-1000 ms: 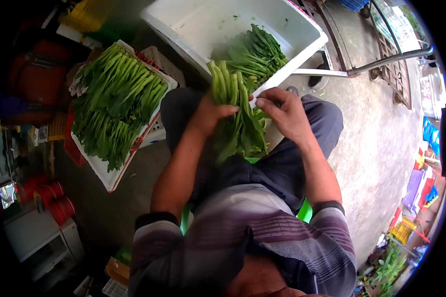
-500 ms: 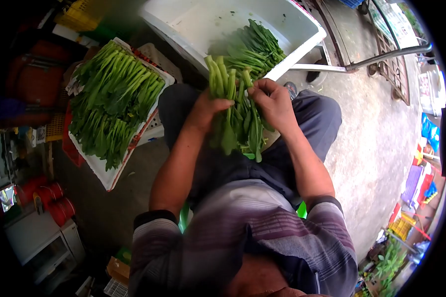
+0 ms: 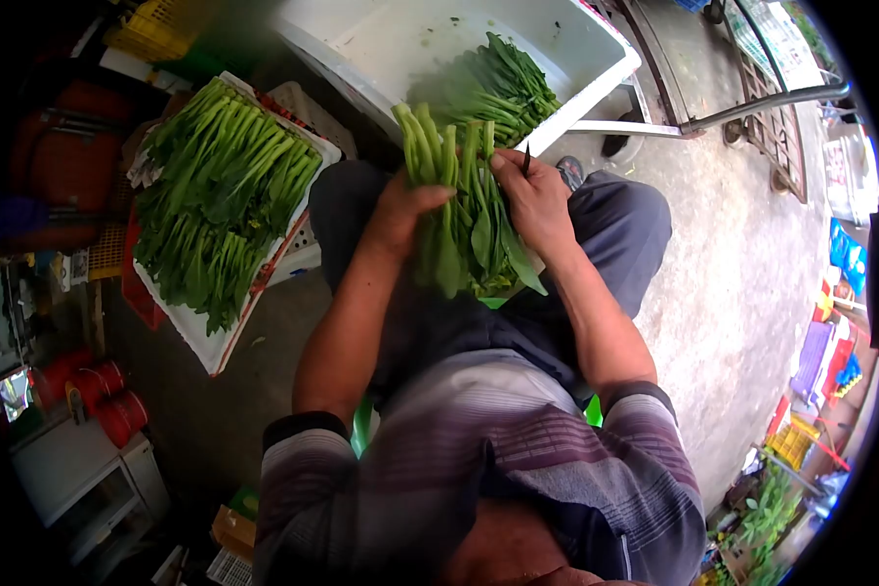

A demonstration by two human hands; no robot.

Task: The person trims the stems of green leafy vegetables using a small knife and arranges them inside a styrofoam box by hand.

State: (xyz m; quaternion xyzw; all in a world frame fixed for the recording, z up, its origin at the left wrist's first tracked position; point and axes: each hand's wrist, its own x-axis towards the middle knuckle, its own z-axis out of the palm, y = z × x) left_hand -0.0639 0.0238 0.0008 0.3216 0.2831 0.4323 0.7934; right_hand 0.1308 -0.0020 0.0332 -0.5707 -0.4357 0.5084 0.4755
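My left hand (image 3: 405, 210) is closed round a bunch of choy sum (image 3: 447, 249), its cut stems pointing up and its leaves hanging between my knees. At the right side of the bunch, my right hand (image 3: 539, 207) has its thumb and fingers bent against a stalk. A thin dark pointed blade (image 3: 527, 159), apparently of a small knife, sticks up from that hand; its handle is hidden. Just beyond the hands, a pile of choy sum (image 3: 506, 93) lies in a white foam box (image 3: 381, 44).
To the left, a large heap of choy sum (image 3: 220, 195) rests on a white foam tray (image 3: 200, 342). A metal-framed trolley (image 3: 762, 107) stands on the concrete at the upper right. Red containers (image 3: 117, 415) are at the lower left.
The bunch and my left hand have shifted slightly up and left. My right hand has turned a little and moved down, and the dark blade now shows above it.
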